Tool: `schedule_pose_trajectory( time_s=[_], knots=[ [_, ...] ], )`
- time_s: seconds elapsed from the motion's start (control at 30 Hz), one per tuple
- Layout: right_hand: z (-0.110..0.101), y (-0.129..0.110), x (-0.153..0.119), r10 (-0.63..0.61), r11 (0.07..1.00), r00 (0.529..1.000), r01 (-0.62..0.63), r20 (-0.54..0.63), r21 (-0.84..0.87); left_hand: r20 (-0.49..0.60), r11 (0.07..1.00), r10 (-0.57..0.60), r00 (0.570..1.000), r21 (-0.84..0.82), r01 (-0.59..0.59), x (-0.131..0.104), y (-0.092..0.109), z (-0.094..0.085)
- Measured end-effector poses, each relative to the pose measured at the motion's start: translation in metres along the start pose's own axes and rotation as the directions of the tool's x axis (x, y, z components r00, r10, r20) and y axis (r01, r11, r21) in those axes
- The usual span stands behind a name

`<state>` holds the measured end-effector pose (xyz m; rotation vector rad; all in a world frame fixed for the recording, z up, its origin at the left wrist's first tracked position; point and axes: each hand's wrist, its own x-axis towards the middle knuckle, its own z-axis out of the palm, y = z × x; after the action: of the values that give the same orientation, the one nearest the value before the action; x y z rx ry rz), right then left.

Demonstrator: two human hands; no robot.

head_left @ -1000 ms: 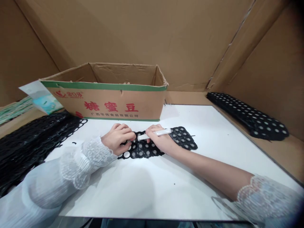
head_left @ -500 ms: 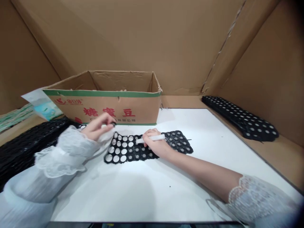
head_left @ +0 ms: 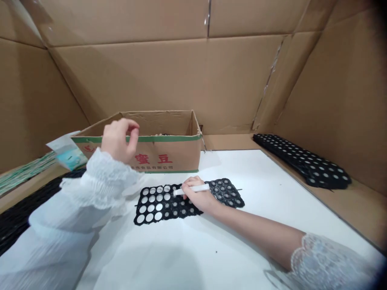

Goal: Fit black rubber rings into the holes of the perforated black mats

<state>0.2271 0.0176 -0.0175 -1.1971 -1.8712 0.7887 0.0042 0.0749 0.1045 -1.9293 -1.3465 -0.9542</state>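
Note:
A black sheet (head_left: 151, 201) with rows of round holes lies on the white table (head_left: 242, 241). Its left columns show white through open holes, while those further right hold small dark ringed pieces. My right hand (head_left: 196, 193) rests over the middle of the sheet, its fingers wrapped round a white pen-like tool (head_left: 193, 189) whose tip points left. My left hand (head_left: 121, 139) is raised in front of the open cardboard box (head_left: 163, 155), thumb and forefinger curled towards each other with a gap between them and nothing visible in it.
Another black dotted sheet or stack (head_left: 302, 161) lies at the right. At the left are a dark pile (head_left: 30, 201), green-and-white strips (head_left: 27, 171) and a plastic packet (head_left: 71, 155). Cardboard walls (head_left: 169, 76) surround the table.
My left hand has risen from the sheet's left end to the box front, and the small dark piece at its fingertips is gone. The view has tilted up. My right hand stays on the sheet.

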Motion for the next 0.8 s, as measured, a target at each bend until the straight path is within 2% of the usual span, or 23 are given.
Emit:
schedule_pose_trajectory(
  time_s=[0.07,0.1,0.17,0.27,0.33,0.43,0.53,0.57,0.7,0.8],
  knots=[
    [0.0,0.001,0.001,0.001,0.999,1.0,0.0,-0.015,0.046,0.032,0.988,0.13,0.991,-0.083,-0.127,-0.031,0.019,0.0],
    [-0.001,0.001,0.001,0.0,0.997,1.0,0.002,-0.024,0.072,0.097,0.967,0.227,0.969,-0.142,-0.212,-0.047,0.028,0.001],
    [-0.003,0.001,0.003,0.006,0.992,0.999,0.0,-0.041,0.126,0.182,0.925,0.334,0.925,-0.252,-0.284,-0.073,0.043,0.007],
    [-0.008,0.0,0.005,0.039,0.98,0.998,-0.031,-0.042,0.195,0.199,0.809,0.527,0.826,-0.415,-0.416,-0.099,0.053,0.02],
    [-0.01,-0.001,0.005,0.062,0.973,0.998,-0.053,-0.03,0.226,0.226,0.741,0.613,0.757,-0.498,-0.451,-0.106,0.051,0.028],
    [-0.011,-0.002,0.003,0.066,0.972,0.996,-0.05,-0.064,0.229,0.4,0.776,0.573,0.715,-0.546,-0.316,-0.108,0.041,0.036],
    [-0.01,-0.005,-0.001,-0.016,0.978,0.996,0.035,-0.093,0.205,0.546,0.818,0.501,0.671,-0.551,-0.162,-0.109,0.032,0.041],
    [-0.01,-0.006,-0.002,-0.052,0.977,0.996,0.065,-0.068,0.204,0.561,0.821,0.487,0.669,-0.555,-0.132,-0.111,0.03,0.043],
    [-0.008,-0.007,-0.004,-0.122,0.98,0.989,0.107,0.084,0.165,0.543,0.822,0.455,0.705,-0.561,-0.099,-0.12,0.026,0.047],
    [-0.005,-0.005,-0.003,-0.089,0.99,0.993,0.078,0.084,0.121,0.597,0.846,0.44,0.671,-0.527,-0.086,-0.124,0.029,0.042]
  ],
)
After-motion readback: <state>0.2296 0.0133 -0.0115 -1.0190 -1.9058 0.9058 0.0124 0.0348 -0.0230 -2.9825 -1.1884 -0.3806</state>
